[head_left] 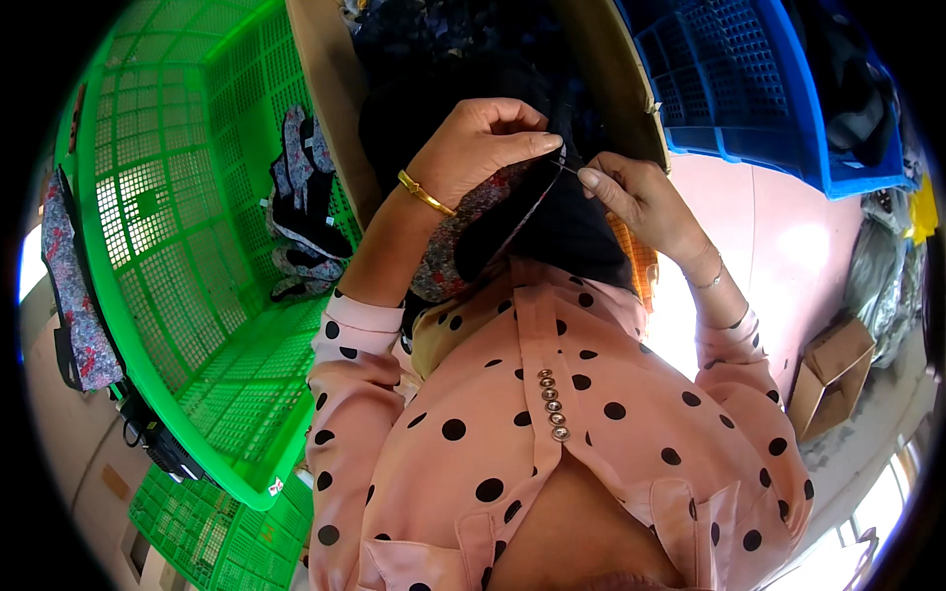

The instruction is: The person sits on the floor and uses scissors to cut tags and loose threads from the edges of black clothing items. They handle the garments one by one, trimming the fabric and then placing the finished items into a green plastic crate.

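Observation:
My left hand (483, 148), with a gold bracelet at its wrist, is closed with thumb and finger pinched on the edge of a black and floral fabric piece (463, 236). The piece lies over my lap, and a narrow patterned edge (532, 209) runs down from the pinch. Close by on the right, my right hand (641, 202) is closed on a thin dark thing (566, 167) whose tip meets the fabric edge by my left thumb. Its kind is too small to tell.
A large green plastic crate (168, 246) at left holds several floral and black pieces (301, 187). Ahead, a cardboard box (330, 89) holds dark items. A blue crate (729, 79) stands at far right, above a small cardboard box (833, 379) and clear plastic bags (877, 266).

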Available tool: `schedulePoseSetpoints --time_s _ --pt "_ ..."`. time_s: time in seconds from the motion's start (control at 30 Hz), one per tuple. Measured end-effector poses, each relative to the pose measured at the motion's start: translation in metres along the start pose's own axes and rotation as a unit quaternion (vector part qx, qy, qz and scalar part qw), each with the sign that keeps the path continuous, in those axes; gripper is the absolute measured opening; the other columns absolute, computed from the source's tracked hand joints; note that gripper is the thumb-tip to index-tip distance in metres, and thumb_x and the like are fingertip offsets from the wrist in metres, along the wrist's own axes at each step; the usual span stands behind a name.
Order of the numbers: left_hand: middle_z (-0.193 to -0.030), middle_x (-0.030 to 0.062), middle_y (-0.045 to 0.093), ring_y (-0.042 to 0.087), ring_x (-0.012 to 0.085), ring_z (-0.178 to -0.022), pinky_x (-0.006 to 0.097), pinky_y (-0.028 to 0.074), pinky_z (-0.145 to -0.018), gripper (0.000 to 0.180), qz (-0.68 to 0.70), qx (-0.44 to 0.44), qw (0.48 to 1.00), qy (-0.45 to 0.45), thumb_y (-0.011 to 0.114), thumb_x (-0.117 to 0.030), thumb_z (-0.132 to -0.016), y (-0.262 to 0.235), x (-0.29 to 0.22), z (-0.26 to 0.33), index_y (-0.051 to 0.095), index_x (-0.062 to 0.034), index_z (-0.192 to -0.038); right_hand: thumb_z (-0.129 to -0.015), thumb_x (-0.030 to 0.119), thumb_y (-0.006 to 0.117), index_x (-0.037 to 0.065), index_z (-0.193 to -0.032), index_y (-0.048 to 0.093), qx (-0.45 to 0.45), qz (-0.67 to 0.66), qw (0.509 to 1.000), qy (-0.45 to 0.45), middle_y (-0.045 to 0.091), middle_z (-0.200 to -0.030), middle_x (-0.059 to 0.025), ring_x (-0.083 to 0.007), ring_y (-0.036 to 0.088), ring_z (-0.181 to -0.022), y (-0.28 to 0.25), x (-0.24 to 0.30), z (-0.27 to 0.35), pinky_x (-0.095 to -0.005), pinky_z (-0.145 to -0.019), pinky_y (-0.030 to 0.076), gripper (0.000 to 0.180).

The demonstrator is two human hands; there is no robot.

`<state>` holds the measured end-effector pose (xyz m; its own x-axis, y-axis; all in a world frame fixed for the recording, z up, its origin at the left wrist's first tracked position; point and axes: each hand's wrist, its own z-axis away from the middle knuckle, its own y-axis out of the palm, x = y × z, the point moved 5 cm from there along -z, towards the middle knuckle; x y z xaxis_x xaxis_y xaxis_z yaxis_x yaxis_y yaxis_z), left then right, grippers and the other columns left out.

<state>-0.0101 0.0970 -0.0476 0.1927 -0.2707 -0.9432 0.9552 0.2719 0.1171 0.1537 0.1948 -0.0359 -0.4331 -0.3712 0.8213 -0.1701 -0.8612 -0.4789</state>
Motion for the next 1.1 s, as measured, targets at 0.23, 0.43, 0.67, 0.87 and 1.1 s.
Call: schedulePoseSetpoints --time_s 0.23,0.43,0.67,0.87,1.1 --pt "-0.077 -0.0042 0.062 0.052 0.0004 -0.07 0.015 0.042 -0.062 0.014 -0.013 0.008 0.999 0.029 0.072 -0.013 -0.086 0.0 -0.005 0.0 0.069 -0.0008 -0.092 -0.094 0.045 0.056 0.004 -0.079 0.063 0.034 0.126 0.991 0.005 0.057 -0.058 -0.014 -0.0302 0.059 -0.055 -0.004 0.018 -0.014 -0.0365 -0.055 0.046 0.044" --pt "-0.076 -0.0026 0.063 0.053 0.0023 -0.068 0.018 0.043 -0.06 0.015 -0.05 0.005 0.997 0.064 0.073 -0.012 -0.084 0.003 -0.015 0.001 0.069 0.0008 -0.091 -0.092 0.046 0.057 0.007 -0.082 0.066 0.048 0.201 0.977 -0.054 0.057 -0.058 -0.0128 -0.0307 0.059 -0.056 -0.009 0.023 -0.02 -0.0359 -0.056 0.046 0.041" --pt "-0.096 0.0072 0.067 0.059 0.0259 -0.086 0.037 0.049 -0.078 0.033 -0.452 -0.365 0.763 0.284 0.078 -0.013 -0.074 -0.021 -0.033 0.036 0.064 -0.0048 -0.104 -0.099 0.046 0.049 0.001 -0.08 0.058 -0.069 -0.114 0.99 0.039 0.046 -0.064 0.0002 -0.0072 0.044 -0.06 -0.014 -0.014 -0.019 -0.0231 -0.057 0.039 0.05" --pt "-0.085 0.0064 0.065 0.058 0.0245 -0.079 0.035 0.048 -0.071 0.026 -0.46 -0.237 0.812 0.269 0.079 -0.012 -0.07 0.043 -0.018 0.073 0.067 -0.006 -0.092 -0.101 0.04 0.049 0.001 -0.088 0.057 -0.145 -0.244 0.958 0.035 0.043 -0.063 0.0019 -0.006 0.04 -0.058 0.022 -0.029 -0.002 -0.0211 -0.054 0.035 0.042" --pt "-0.071 0.0035 0.065 0.055 0.0141 -0.061 0.026 0.046 -0.058 0.017 -0.197 -0.261 0.934 0.145 0.075 -0.006 -0.072 0.024 0.005 0.064 0.07 -0.0001 -0.088 -0.087 0.035 0.069 0.003 -0.092 0.058 -0.199 0.073 0.966 -0.148 0.056 -0.064 -0.0089 -0.0209 0.059 -0.056 0.013 -0.008 0.009 -0.0298 -0.051 0.046 0.034"
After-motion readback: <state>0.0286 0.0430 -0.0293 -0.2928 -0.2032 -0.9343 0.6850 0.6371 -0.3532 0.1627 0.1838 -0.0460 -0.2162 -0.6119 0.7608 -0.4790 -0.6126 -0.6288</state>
